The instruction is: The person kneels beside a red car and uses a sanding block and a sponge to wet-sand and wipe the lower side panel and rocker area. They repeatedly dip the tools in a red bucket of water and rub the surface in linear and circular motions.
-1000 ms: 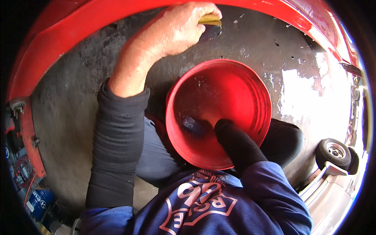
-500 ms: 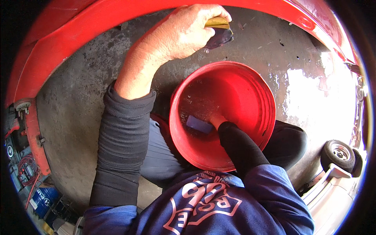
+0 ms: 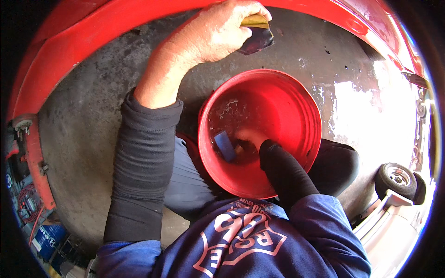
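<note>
My left hand point(image 3: 218, 32) reaches up to the curved red car body panel point(image 3: 92, 37) and grips a folded dark sheet of sandpaper point(image 3: 257, 34) with a tan back. My right hand point(image 3: 248, 141) is down inside a red bucket point(image 3: 306, 111) that holds some water. It touches a blue block point(image 3: 225, 144) lying in the water; whether the fingers close on the block is not clear. The bucket stands on the wet concrete floor between my knees.
The concrete floor point(image 3: 83, 139) is stained and wet, with a bright glare patch point(image 3: 366, 116) at the right. A small wheel point(image 3: 394, 178) and white body parts lie at the lower right. Red metal parts and blue boxes point(image 3: 46, 234) sit at the left edge.
My left hand has shifted slightly right along the red panel with the sandpaper. My right hand has gone deeper into the bucket toward the blue block.
</note>
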